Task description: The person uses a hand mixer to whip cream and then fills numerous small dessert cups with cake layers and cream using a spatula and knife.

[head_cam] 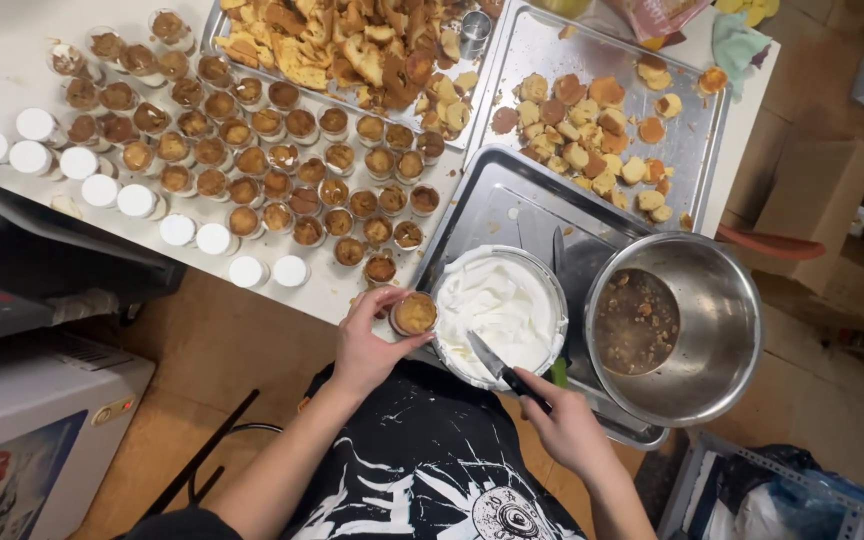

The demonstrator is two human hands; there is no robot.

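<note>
Head view, lower centre of the frame: my left hand (367, 345) wraps its grip around a small filled cup (414, 313), light, best held by its sides. My right hand (564, 428) clasps a knife (500, 368) by the handle, blade over the cream bowl (500, 312).

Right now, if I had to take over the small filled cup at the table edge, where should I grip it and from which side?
Grip the small filled cup around its round side wall, coming from the left as the left hand does. Its open top shows the brown filling, so pinching over the rim would probably smear it, and the bowl of white cream crowds its right side.
</note>
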